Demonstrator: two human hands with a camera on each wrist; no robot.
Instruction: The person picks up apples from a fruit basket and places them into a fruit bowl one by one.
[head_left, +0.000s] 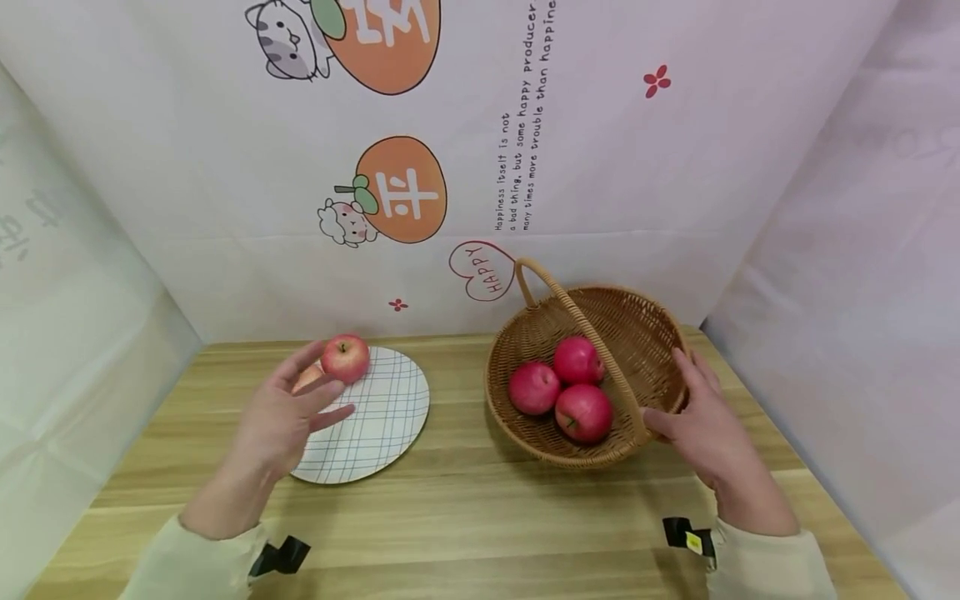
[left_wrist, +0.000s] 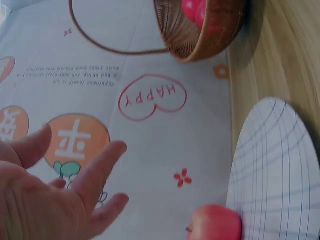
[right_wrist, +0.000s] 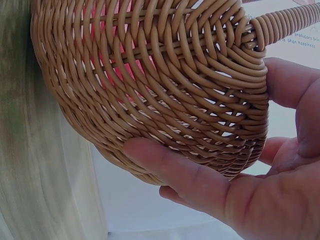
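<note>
Near the right side of the table my right hand (head_left: 708,425) grips the rim of a brown wicker basket (head_left: 645,333). In the right wrist view its fingers (right_wrist: 185,172) lie along the woven side, with the thumb by the handle's foot. The basket leans to the left, and three red apples (head_left: 584,413) sit together in its lower left part. My left hand (head_left: 277,421) hovers over a round checked plate (head_left: 382,425), fingers spread and holding nothing. Just beyond its fingers is a red-yellow apple (head_left: 346,359); a second apple (head_left: 307,379) is partly hidden behind the hand.
The wooden table (head_left: 465,517) meets a white printed cloth (head_left: 600,167) at the back. More white cloth (head_left: 862,317) hangs on the right, and another sheet on the left (head_left: 82,333). The basket's arched handle (head_left: 577,312) stands up over the apples.
</note>
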